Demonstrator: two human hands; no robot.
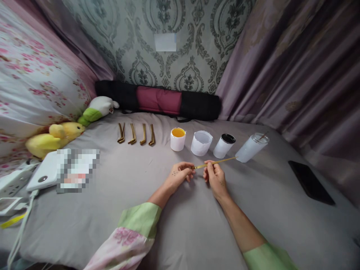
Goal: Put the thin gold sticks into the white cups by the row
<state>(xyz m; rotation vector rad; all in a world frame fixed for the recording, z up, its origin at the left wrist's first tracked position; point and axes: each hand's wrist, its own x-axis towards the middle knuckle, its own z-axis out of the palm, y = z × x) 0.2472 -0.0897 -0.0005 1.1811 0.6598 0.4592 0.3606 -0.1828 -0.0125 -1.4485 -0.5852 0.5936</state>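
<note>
My left hand (180, 175) and my right hand (215, 177) hover just above the grey sheet (180, 225), both pinching a thin golden stick (222, 162). The left fingers grip its near end. The right fingers hold it near the middle. Its far tip points toward a clear glass cup (252, 147) lying tilted at the right. Just beyond my hands stand a white cup with yellow contents (178, 139), a white empty cup (201, 143) and a white cup with a dark inside (224, 145).
Several bent golden pieces (136, 134) lie in a row at the back left. A black-and-maroon roll bag (157, 99) lies against the wall. Plush toys (56, 137) and white devices (42, 176) sit left. A black phone (311, 182) lies right.
</note>
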